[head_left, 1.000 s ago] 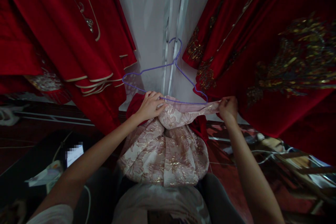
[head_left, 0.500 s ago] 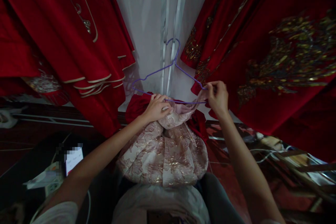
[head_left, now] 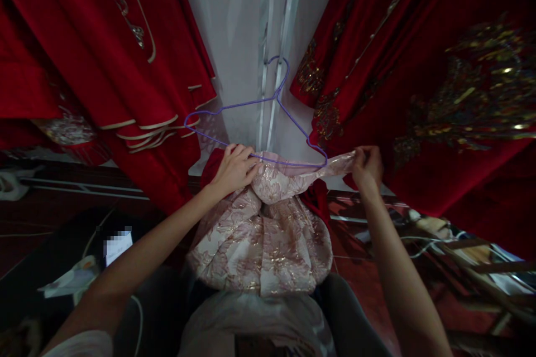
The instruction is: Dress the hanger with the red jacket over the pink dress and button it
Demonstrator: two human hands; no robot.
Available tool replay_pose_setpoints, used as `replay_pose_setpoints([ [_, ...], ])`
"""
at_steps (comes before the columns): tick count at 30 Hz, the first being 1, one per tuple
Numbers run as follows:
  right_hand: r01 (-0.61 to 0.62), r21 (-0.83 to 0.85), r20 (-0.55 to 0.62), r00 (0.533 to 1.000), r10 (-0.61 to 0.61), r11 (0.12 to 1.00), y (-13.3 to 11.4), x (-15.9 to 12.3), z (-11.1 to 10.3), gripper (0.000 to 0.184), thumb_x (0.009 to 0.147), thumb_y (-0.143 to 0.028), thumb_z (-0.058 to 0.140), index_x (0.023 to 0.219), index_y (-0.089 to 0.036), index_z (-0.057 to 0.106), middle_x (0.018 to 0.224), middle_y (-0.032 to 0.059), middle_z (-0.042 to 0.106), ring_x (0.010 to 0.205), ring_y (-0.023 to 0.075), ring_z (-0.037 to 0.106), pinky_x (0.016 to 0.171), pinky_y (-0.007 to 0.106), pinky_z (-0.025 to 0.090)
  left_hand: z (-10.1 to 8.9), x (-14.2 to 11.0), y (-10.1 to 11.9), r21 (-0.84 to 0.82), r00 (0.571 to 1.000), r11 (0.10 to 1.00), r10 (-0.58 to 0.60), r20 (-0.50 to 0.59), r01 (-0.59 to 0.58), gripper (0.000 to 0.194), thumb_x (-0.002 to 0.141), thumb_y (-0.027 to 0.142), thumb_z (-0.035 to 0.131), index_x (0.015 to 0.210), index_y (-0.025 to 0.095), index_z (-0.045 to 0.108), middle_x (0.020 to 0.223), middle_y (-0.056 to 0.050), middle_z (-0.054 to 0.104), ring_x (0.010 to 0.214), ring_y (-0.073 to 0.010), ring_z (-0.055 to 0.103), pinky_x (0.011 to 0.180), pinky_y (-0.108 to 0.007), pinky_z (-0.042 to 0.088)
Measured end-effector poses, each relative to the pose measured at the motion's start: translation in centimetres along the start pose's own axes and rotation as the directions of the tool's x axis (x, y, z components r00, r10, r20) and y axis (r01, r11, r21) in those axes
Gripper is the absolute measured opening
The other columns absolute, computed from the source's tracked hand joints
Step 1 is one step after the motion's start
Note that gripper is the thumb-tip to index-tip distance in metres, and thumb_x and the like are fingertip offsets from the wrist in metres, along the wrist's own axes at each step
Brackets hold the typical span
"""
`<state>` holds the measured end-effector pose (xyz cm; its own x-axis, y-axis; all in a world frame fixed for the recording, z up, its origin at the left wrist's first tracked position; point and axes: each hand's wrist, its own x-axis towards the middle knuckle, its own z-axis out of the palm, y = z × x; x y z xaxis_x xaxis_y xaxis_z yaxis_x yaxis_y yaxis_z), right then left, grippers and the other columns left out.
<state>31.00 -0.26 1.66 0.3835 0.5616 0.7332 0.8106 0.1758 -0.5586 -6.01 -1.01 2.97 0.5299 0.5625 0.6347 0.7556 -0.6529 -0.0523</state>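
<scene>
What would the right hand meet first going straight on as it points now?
The right hand would probably meet the red hanging cloth ahead of it; depth between them is unclear in this view.

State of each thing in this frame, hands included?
Brocade garment: bunched in folds, one strip drawn out rightward
Purple hanger: hook up, lower bar across the garment's top
Left hand: closed on the garment beside the bar
Right hand: gripping the strip's end
Red garments: hanging on both sides
Screen: lit
</scene>
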Motion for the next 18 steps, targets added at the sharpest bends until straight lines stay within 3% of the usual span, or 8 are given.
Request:
replay_pose_setpoints([
  [12,-0.075,0.093,-0.051,0.996,0.080,0.993,-0.2,-1.6,-0.8,0.021,0.088,-0.036,0.046,0.094,-0.018,0.056,0.088,0.0087,0.061,0.080,0.0222,0.057,0.075,0.036,0.044,0.0,0.2,0.3,-0.013,0.999,1.000,-0.007,0.040,0.007,0.027,0.091,0.034,0.045,0.089,0.022,0.070,0.099,-0.006,0.061,0.094,-0.0224,0.048,0.093,-0.046,0.030],
  [15,0.016,0.125,-0.028,1.000,-0.012,0.992,-1.7,-0.6,-0.6,0.024,0.090,-0.038,0.043,0.093,-0.018,0.056,0.090,0.0089,0.061,0.083,0.0216,0.056,0.077,0.037,0.044,0.7,0.3,0.4,-0.083,0.998,0.997,0.007,0.066,-0.002,0.027,0.090,0.036,0.047,0.086,0.023,0.070,0.096,-0.006,0.060,0.095,-0.0222,0.047,0.092,-0.045,0.029],
  [18,0.194,0.088,0.026,0.980,-0.197,0.977,-4.7,1.0,0.6,0.023,0.091,-0.037,0.043,0.089,-0.019,0.056,0.091,0.0083,0.060,0.089,0.0225,0.053,0.084,0.039,0.041,2.1,0.7,1.0,-0.159,0.998,0.987,-0.007,0.061,0.016,0.027,0.088,0.039,0.050,0.081,0.024,0.071,0.096,-0.005,0.062,0.095,-0.0218,0.047,0.090,-0.044,0.029],
])
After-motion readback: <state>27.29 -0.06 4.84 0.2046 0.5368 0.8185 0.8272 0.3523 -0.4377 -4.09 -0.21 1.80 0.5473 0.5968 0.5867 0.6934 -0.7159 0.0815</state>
